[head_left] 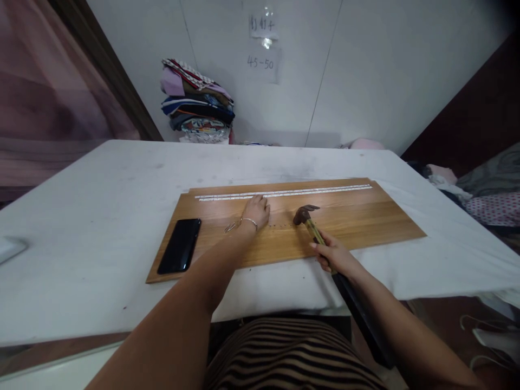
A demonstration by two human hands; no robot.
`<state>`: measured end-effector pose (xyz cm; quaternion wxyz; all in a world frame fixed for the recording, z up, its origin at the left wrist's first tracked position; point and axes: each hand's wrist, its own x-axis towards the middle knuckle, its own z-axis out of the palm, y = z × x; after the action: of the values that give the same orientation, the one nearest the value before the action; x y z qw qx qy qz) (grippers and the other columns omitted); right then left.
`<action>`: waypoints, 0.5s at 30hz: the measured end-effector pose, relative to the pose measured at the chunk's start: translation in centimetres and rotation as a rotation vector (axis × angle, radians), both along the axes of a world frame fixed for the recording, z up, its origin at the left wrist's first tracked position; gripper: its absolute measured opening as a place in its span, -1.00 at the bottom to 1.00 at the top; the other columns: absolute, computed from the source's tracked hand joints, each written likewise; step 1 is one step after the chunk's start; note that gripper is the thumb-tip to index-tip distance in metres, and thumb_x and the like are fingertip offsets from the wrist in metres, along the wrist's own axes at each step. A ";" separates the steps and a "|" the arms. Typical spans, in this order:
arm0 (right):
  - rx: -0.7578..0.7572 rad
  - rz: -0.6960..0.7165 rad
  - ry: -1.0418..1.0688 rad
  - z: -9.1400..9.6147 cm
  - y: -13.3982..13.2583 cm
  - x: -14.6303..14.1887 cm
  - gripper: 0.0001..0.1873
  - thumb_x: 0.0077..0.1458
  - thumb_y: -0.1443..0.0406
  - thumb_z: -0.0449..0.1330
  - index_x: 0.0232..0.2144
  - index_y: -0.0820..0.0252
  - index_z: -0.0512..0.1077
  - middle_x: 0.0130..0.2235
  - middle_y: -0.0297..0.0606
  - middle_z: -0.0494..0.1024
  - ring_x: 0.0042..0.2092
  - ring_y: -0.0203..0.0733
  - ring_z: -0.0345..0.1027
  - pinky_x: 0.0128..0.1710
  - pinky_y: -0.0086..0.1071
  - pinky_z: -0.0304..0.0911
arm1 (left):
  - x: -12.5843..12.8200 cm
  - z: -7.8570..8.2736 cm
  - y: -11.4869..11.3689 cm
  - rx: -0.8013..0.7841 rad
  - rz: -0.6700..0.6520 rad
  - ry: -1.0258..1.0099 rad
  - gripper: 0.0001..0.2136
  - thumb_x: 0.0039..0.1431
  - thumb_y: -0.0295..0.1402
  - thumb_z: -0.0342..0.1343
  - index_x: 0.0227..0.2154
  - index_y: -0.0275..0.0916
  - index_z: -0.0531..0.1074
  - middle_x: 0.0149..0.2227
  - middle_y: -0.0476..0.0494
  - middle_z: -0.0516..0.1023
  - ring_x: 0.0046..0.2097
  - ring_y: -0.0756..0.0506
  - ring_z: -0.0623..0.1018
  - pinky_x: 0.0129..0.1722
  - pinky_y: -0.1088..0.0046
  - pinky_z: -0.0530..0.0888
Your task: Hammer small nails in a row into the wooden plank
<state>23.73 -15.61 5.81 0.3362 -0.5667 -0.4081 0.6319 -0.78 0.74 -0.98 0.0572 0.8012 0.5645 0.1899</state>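
Observation:
A wooden board [345,216] lies on the white-covered table. My right hand [331,252] grips a claw hammer [312,226] by its handle, and the hammer's dark metal head is over the board. My left hand [257,210], with a bracelet at the wrist, rests on the board with its fingers bent together at two long white strips [317,192]. What its fingertips hold, if anything, is hidden. Small nails [279,226] stand in a row between the two hands. Several loose nails [231,226] lie left of my left wrist.
A black phone [179,246] lies on the board's left end. White cloth [101,216] covers the table. Folded clothes [199,103] are stacked at the back, by a wall with handwritten paper notes [262,62]. A pinkish curtain [44,97] hangs at left.

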 end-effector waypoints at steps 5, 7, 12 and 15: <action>0.022 -0.023 -0.008 0.6 -0.1 0.2 -0.02 -0.17 0.01 0.38 0.27 0.14 0.20 -0.67 -0.73 0.09 -0.70 -0.43 -0.05 -0.74 -0.54 -0.09 | 0.0 -0.1 0.1 -0.004 -0.004 -0.032 -0.75 0.36 -0.42 -0.07 -0.18 -0.27 0.54 0.08 -0.34 0.53 0.17 -0.24 0.45 0.28 0.14 0.36; 0.026 -0.016 -0.012 0.6 -0.1 0.2 -0.03 -0.16 0.02 0.38 0.27 0.13 0.21 -0.67 -0.73 0.09 -0.70 -0.42 -0.05 -0.74 -0.55 -0.10 | 0.0 -0.1 0.1 -0.008 0.000 -0.017 -0.73 0.38 -0.43 -0.10 -0.16 -0.28 0.54 0.09 -0.35 0.53 0.17 -0.23 0.45 0.28 0.16 0.35; 0.011 0.006 -0.005 -0.1 0.0 0.2 -0.05 -0.15 0.01 0.37 0.27 0.13 0.22 -0.67 -0.73 0.06 -0.70 -0.42 -0.05 -0.74 -0.55 -0.10 | -0.2 0.0 0.1 -0.003 -0.012 0.021 -0.70 0.38 -0.46 -0.12 -0.15 -0.29 0.55 0.07 -0.35 0.53 0.15 -0.21 0.47 0.25 0.19 0.38; 0.020 0.013 -0.007 -0.2 0.0 0.2 -0.03 -0.14 0.00 0.37 0.29 0.16 0.21 -0.67 -0.72 0.08 -0.70 -0.41 -0.04 -0.73 -0.54 -0.09 | -0.2 -0.1 0.1 -0.004 -0.009 0.033 -0.71 0.35 -0.50 -0.11 -0.14 -0.31 0.55 0.08 -0.37 0.53 0.15 -0.22 0.46 0.25 0.19 0.38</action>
<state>23.96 -15.59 5.58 0.3363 -0.5629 -0.4192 0.6280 -0.97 0.87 -1.09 0.0503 0.8065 0.5623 0.1755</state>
